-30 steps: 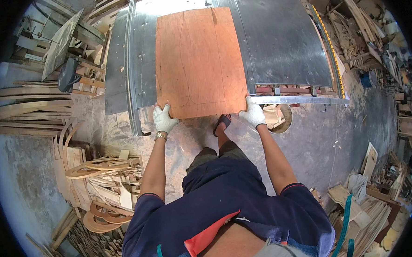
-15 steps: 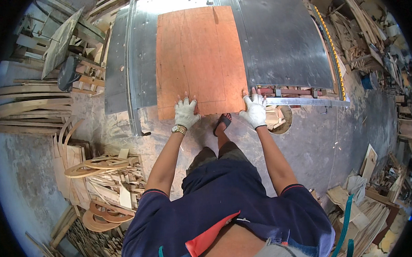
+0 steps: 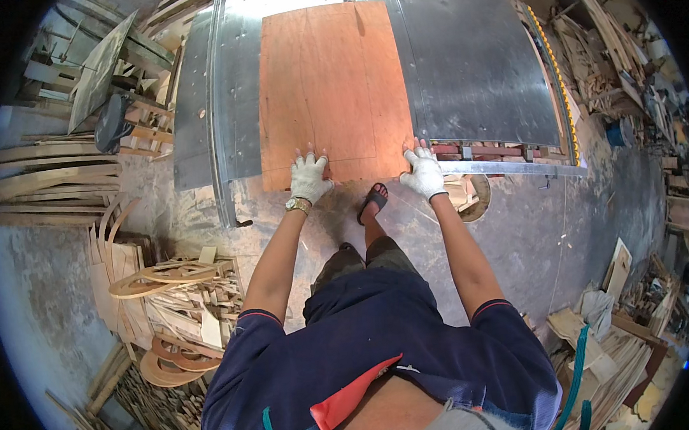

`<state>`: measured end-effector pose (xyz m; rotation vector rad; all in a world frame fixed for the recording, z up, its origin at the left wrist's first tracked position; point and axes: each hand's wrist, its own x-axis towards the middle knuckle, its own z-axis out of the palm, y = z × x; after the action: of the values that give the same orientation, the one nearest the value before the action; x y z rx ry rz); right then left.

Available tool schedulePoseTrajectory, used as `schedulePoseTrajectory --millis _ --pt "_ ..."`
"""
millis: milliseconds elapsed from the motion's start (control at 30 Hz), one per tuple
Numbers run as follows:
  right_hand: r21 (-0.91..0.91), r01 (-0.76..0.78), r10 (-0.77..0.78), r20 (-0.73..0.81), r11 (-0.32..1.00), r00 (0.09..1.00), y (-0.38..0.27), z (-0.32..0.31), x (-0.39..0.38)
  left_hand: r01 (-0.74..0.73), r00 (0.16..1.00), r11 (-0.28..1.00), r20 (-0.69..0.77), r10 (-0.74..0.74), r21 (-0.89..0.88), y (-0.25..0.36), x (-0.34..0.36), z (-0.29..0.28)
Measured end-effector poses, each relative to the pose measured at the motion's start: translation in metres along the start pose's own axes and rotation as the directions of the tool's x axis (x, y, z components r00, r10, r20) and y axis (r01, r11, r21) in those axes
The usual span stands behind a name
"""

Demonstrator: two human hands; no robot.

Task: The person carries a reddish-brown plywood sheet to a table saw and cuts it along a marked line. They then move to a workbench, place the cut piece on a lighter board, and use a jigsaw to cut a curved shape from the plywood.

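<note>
L hand (image 3: 309, 179) + R hand (image 3: 425, 172) at near edge of board (image 3: 334, 91), board flat on table (image 3: 473, 68).
Both in white gloves (image 3: 427, 181), fingertips bare. L: open, fingers spread on top of board, a bit L of mid-edge; watch (image 3: 299, 206) at wrist. R: open, fingers fwd at board's near R corner, thumb out twd L hand. Sandal (image 3: 371, 203) on floor betw. hands, slightly nearer body. Bin (image 3: 484, 200) w/ offcuts just R of R hand; silver bar (image 3: 506, 167) runs off R, same side. Board extends fwd of both hands, thin dk lines on its face. Rail (image 3: 217, 105) L of L hand, running fwd. Wood rings (image 3: 159, 371) well L of L hand, bodyward. Yellow strip (image 3: 560, 83) far R, fwd of R hand.
</note>
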<state>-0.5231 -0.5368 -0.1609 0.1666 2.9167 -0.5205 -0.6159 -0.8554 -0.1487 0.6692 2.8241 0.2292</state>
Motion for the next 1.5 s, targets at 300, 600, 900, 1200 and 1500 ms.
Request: schedulePoseTrajectory --millis 300,600,900,1200,1500 --pt "0.041 -0.005 0.004 0.004 0.999 1.000 0.000 -0.006 0.012 0.003 1.000 1.000 -0.007 -0.003 -0.015 -0.004 0.014 0.001" --pt "0.063 0.009 -0.010 0.015 0.998 1.000 0.008 -0.009 0.035 0.010 1.000 1.000 0.017 -0.010 0.016 -0.010 0.035 0.001" --pt "0.073 0.001 -0.003 0.033 0.997 0.999 0.008 -0.015 0.048 0.019 0.999 1.000 0.040 -0.019 0.004 -0.013 0.049 -0.001" --pt "0.067 -0.009 0.007 0.027 0.998 1.000 0.014 -0.015 0.066 0.024 0.999 1.000 0.027 -0.024 -0.014 -0.012 0.067 -0.009" --pt "0.082 0.001 -0.001 0.001 0.997 1.000 0.015 -0.016 0.082 0.034 0.999 0.999 0.032 -0.033 -0.006 -0.015 0.082 -0.013"
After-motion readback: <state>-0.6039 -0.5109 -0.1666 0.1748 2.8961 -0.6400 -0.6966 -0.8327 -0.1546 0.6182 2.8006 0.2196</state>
